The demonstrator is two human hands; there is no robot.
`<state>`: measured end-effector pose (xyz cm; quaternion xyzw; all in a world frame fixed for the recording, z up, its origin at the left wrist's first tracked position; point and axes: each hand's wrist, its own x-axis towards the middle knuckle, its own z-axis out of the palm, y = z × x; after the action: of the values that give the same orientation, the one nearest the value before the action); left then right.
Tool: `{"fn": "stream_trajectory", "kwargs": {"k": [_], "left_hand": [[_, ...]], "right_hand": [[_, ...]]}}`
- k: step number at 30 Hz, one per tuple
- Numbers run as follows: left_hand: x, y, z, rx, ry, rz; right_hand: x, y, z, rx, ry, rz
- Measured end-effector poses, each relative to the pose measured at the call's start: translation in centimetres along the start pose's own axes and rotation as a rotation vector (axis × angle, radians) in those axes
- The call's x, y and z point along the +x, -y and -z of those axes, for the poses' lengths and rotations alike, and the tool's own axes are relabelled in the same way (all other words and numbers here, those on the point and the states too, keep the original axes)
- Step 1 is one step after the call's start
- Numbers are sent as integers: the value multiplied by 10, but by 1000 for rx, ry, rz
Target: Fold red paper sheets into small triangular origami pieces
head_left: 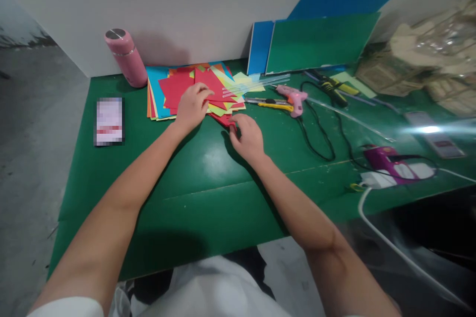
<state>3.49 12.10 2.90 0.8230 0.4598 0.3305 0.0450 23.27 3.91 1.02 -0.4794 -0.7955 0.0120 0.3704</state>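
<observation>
A spread pile of coloured paper sheets (pixel 174 91) lies at the back of the table, with red sheets uppermost and blue, orange and yellow ones beneath. My left hand (pixel 192 106) rests on the red paper, its fingers curved and somewhat apart. Just right of it, my right hand (pixel 248 137) is closed at the fingertips on a thin red piece (pixel 222 119) by the pile's front edge. Whether that piece is folded paper or something else is unclear. Several clear glue sticks (pixel 256 85) lie across the pile's right side.
A pink bottle (pixel 128 59) stands behind a blurred-out flat object (pixel 109 121). To the right are a yellow cutter (pixel 275 104), a pink glue gun (pixel 293 99) with its cord, pliers (pixel 330 90) and a purple device (pixel 386 161) on a power strip. Green board (pixel 323 42) leans on the wall.
</observation>
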Motion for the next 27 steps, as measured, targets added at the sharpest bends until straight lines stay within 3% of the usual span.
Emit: {"fn": "stream_trajectory", "kwargs": {"k": [4,9,15,21,27], "left_hand": [[7,19,-7,17,33,94],[10,25,-15,11,71,175],[7,21,-7,128,252,40],[-6,18,-3,238,276,-54],[-3,19,-5,292,260,-110]], "right_hand": [[0,3,0,17,-8,37],[-1,3,3,53,-8,39],[-2,2,3,55,-12,49],[-3,1,2,42,-28,56],[-5,0,2,42,-47,76]]}}
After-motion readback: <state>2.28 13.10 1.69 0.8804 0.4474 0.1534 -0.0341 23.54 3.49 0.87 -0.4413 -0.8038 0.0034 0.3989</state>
